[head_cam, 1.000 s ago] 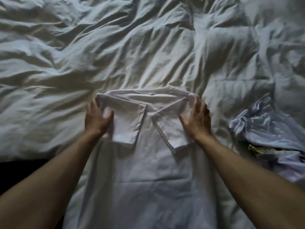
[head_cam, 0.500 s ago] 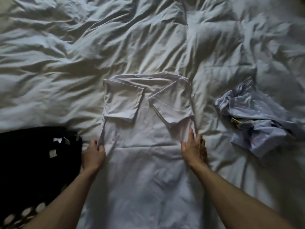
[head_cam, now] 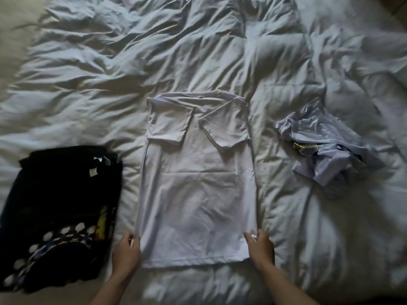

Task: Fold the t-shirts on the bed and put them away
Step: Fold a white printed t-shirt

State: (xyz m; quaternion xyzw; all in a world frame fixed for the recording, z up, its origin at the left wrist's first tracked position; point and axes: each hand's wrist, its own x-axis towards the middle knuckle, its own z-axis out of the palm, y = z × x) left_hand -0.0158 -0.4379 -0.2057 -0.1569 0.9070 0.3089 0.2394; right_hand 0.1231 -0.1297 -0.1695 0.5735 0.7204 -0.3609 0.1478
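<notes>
A white t-shirt (head_cam: pixel 198 190) lies flat in the middle of the bed, its sides and both sleeves folded inward into a long rectangle. My left hand (head_cam: pixel 126 254) pinches its lower left edge near the hem. My right hand (head_cam: pixel 261 247) pinches the lower right edge, thumb on top of the cloth. A black t-shirt with white dots and a yellow print (head_cam: pixel 59 214) lies folded at the left. A crumpled pale blue t-shirt (head_cam: pixel 326 148) sits in a heap at the right.
The bed is covered by a wrinkled white duvet (head_cam: pixel 198 51) that fills nearly the whole view. Its near edge runs along the bottom of the frame below my forearms.
Both hands slid down the white t-shirt's sides, from the sleeves to the corners near the hem. The view pulled back, bringing the black t-shirt fully into sight.
</notes>
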